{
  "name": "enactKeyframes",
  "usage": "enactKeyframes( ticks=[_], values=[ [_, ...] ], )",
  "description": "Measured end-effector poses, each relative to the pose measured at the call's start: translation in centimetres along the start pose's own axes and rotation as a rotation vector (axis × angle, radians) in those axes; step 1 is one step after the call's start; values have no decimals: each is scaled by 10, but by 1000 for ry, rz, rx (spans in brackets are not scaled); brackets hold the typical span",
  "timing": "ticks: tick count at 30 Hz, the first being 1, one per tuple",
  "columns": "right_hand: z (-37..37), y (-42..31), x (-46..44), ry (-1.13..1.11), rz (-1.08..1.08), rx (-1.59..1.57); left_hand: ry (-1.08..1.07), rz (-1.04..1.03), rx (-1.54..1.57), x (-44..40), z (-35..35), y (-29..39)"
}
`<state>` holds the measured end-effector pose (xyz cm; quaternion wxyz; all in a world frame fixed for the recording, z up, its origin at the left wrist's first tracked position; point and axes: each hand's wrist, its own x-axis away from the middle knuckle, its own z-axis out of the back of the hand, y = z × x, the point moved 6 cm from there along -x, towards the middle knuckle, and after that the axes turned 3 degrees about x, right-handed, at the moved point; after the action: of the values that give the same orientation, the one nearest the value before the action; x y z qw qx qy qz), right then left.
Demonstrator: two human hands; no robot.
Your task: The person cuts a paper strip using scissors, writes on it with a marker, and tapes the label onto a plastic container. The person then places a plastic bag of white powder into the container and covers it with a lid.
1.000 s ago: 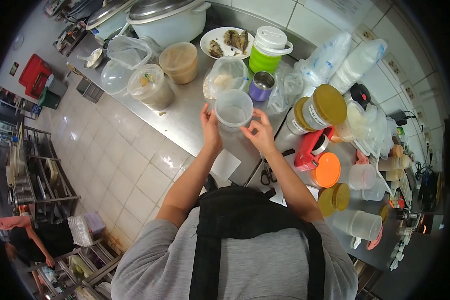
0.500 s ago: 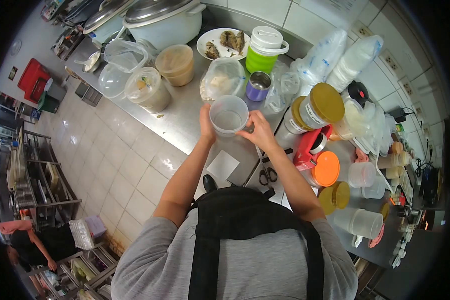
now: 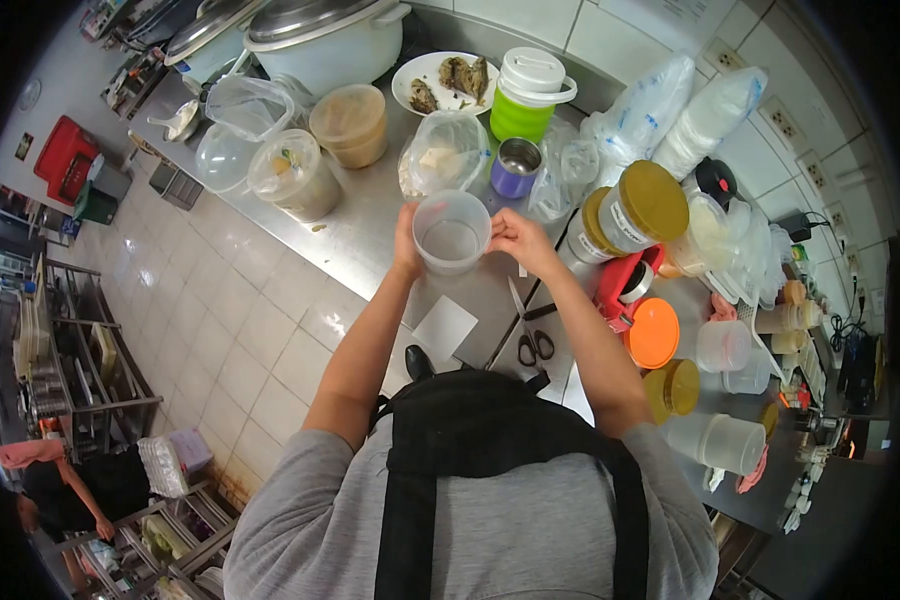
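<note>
A clear plastic tub [image 3: 452,262] is held up above the steel counter, its open top facing me and nothing visible inside. My left hand [image 3: 407,242] wraps round the tub's left side. On the other side, my right hand [image 3: 522,243] has its fingers drawn together at the tub's right edge; part of that grip is hidden. Below the tub, a white square of paper [image 3: 445,327] lies at the counter's front edge. Scissors [image 3: 532,335] with dark handles rest to its right. Just beyond the tub sits a clear plastic bag [image 3: 444,155] with pale pieces in it.
Filled tubs [image 3: 295,178] stand at left, before large lidded pots [image 3: 322,45]. Farther back are a plate of fish [image 3: 410,75], a green jug [image 3: 522,105] and a purple cup [image 3: 516,170]. Gold-lidded jars [image 3: 653,203] crowd the right. A co-worker [image 3: 80,490] is at lower left.
The tub and my left hand have shifted slightly left. My right hand has moved up a little along the tub's right side, its fingers drawing closer together.
</note>
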<state>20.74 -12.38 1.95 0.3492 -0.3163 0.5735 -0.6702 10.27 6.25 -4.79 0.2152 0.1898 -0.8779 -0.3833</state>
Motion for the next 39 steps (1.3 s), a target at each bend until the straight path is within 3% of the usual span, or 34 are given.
enactKeyframes(
  ticks=[4,6,7,10,13,16,17,20,24,26,28,30,31,34,35,37,38,39],
  values=[
    [13,-6,9,159,40,335,114,-58,-234,12,-13,15],
    [17,-29,39,366,146,345,183,-320,-643,26,-20,46],
    [20,-49,65,474,194,356,246,-376,-576,27,-8,49],
    [57,-88,154,742,14,640,386,-612,-531,74,-28,84],
    [114,-56,244,1244,-12,666,213,-620,-560,114,-83,84],
    [123,-12,267,975,-644,94,-200,-343,-471,126,-147,18],
    [118,-13,264,955,-681,96,-324,-212,-393,129,-171,-8],
    [132,25,260,961,-609,291,-692,289,-594,138,-217,-85],
    [121,11,269,825,-399,-65,-803,706,-697,149,-234,-147],
    [84,-51,303,876,-313,-153,-771,703,-679,141,-236,-160],
    [42,-75,346,938,-400,-216,-725,703,-672,140,-240,-160],
    [7,-76,382,714,-418,-205,-772,553,-680,131,-244,-184],
    [-4,-72,390,717,-472,-223,-796,477,-686,130,-250,-186],
    [-15,-37,395,708,-593,-67,-835,134,-1252,131,-260,-161],
    [-12,-25,395,698,-614,49,-750,79,-1309,137,-264,-148],
    [-4,-6,393,647,-617,335,-813,-444,-1606,133,-261,-166],
    [-1,-6,387,596,-632,327,-837,-713,-1743,136,-256,-173],
    [2,-11,383,548,-650,324,-783,-711,-1722,137,-246,-168]
  ],
)
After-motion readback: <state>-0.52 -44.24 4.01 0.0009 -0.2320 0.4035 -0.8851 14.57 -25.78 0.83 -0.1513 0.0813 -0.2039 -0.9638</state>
